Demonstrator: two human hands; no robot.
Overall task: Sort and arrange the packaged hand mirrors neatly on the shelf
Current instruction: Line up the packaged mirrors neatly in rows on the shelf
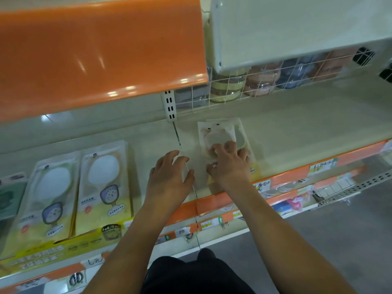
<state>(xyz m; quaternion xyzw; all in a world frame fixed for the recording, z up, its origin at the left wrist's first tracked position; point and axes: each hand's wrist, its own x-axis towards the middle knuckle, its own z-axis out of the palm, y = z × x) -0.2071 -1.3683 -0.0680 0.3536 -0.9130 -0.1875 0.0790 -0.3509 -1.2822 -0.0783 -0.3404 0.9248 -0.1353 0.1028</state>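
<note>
A small stack of packaged hand mirrors (220, 132) lies flat on the cream shelf (297, 132), just right of the shelf joint. My right hand (230, 164) rests on the stack's lower half with its fingers spread and bent over the packets. Beside it on the shelf joint, my left hand (169, 177) is relaxed, fingers slightly curled, holding nothing. Two more packaged mirrors (105, 181) (48, 196) with yellow card bottoms lie side by side at the left of the shelf. A green package (8, 196) shows at the far left edge.
An orange shelf lip (95, 52) overhangs at upper left, and a cream one (297, 30) at upper right. A white wire grid (254, 81) fences round containers behind. Price tags line the orange front rail (286, 177). Lower shelves with goods are at right.
</note>
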